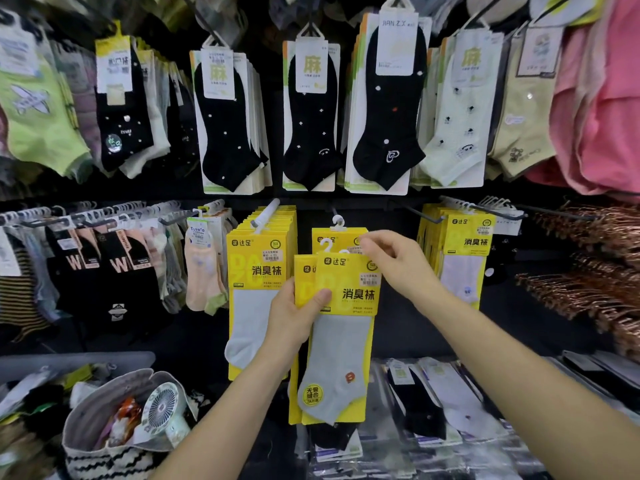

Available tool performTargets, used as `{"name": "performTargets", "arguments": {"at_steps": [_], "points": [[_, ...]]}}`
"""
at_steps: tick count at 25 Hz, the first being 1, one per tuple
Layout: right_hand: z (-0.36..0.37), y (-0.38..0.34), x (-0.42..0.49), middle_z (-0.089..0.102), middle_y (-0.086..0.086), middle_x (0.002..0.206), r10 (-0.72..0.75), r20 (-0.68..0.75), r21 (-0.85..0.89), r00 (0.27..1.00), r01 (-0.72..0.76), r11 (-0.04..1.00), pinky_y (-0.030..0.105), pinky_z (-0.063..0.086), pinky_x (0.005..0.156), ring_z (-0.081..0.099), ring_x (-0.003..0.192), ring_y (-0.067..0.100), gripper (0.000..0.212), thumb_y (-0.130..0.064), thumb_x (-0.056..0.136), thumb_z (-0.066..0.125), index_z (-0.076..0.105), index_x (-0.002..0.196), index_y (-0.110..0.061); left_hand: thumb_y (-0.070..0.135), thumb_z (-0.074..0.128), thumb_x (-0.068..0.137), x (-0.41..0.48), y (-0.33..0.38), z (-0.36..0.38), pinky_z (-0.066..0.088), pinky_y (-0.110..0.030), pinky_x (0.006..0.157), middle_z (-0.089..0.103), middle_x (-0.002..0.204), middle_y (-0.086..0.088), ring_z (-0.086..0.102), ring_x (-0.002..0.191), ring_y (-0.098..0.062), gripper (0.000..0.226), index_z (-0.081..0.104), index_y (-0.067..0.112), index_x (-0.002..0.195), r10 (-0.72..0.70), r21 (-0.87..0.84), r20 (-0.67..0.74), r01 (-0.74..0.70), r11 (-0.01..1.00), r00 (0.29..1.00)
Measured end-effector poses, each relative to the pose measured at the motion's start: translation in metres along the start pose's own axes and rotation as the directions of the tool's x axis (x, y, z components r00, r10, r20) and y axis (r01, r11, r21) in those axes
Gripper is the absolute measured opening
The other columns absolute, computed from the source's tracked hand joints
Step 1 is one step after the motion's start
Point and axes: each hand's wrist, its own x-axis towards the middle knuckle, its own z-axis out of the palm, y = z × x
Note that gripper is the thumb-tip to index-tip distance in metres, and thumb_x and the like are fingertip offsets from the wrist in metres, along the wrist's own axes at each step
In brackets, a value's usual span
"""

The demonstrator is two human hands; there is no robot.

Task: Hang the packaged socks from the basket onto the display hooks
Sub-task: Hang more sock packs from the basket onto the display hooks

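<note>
Your left hand (294, 315) grips the yellow-carded grey sock packs (341, 327), thumb over the front; your right hand (398, 261) fingers pinch their top edge.

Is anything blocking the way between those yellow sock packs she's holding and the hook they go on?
Nothing visible does. The left hand holds the yellow sock packs just below the hanging pack on the middle hook. The right hand pinches their top edge. Only open space lies between.

Sock pack (341, 306): glossy yellow card, grey knit cloth, white plastic hanger; bag (104, 445) woven cloth.
</note>
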Motion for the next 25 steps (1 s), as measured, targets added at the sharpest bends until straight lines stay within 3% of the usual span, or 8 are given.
{"name": "performTargets", "arguments": {"at_steps": [4,14,18,23,25], "points": [[-0.003,-0.009,0.008,0.056,-0.010,0.083,-0.032,0.152,-0.290,0.988,0.075,0.954,0.021,0.041,0.064,0.051,0.075,0.005,0.010,-0.025,0.090,0.060,0.067,0.083,-0.021,0.017,0.067,0.084,-0.003,-0.002,0.006,0.047,-0.005,0.061,0.064,0.093,0.015,0.061,0.078,0.009,0.019,0.056,0.030,0.093,-0.003,0.022,0.038,0.002,1.000,0.999],[0.000,-0.011,0.019,0.062,-0.013,0.072,0.029,0.130,-0.268,0.991,0.007,0.963,0.017,0.036,0.056,0.052,0.061,0.000,0.021,-0.020,0.092,0.055,0.056,0.073,-0.028,0.019,0.063,0.087,0.001,-0.007,0.002,0.049,-0.007,0.062,0.065,0.096,0.014,0.063,0.078,0.013,0.015,0.057,0.030,0.095,-0.017,-0.021,0.084,0.019,1.000,0.996],[0.000,-0.014,0.032,0.059,-0.013,0.067,0.019,0.080,-0.290,0.997,0.005,0.957,0.017,0.033,0.053,0.046,0.054,-0.001,0.017,-0.020,0.092,0.054,0.060,0.077,-0.023,0.027,0.052,0.094,-0.001,-0.014,-0.006,0.049,-0.015,0.075,0.068,0.099,0.015,0.063,0.094,-0.001,0.009,0.060,0.030,0.096,0.019,-0.027,-0.024,-0.020,0.999,1.000],[-0.003,-0.017,0.061,0.063,-0.007,0.077,0.012,-0.017,-0.322,1.000,-0.017,0.947,0.021,0.041,0.059,0.052,0.065,0.003,0.016,-0.021,0.091,0.055,0.060,0.076,-0.023,0.029,0.049,0.094,0.004,-0.005,-0.032,0.050,-0.033,0.087,0.068,0.106,0.007,0.063,0.102,-0.013,0.011,0.059,0.030,0.100,0.098,-0.040,-0.201,-0.108,0.993,0.975],[0.003,-0.015,0.070,0.062,-0.007,0.078,0.024,-0.030,-0.368,0.999,-0.033,0.929,0.024,0.045,0.062,0.053,0.067,0.005,0.019,-0.023,0.091,0.055,0.058,0.073,-0.027,0.029,0.048,0.094,0.005,-0.001,-0.045,0.053,-0.031,0.086,0.069,0.106,0.008,0.064,0.103,-0.013,0.014,0.059,0.030,0.105,0.137,-0.024,-0.222,-0.146,0.989,0.965]]}}
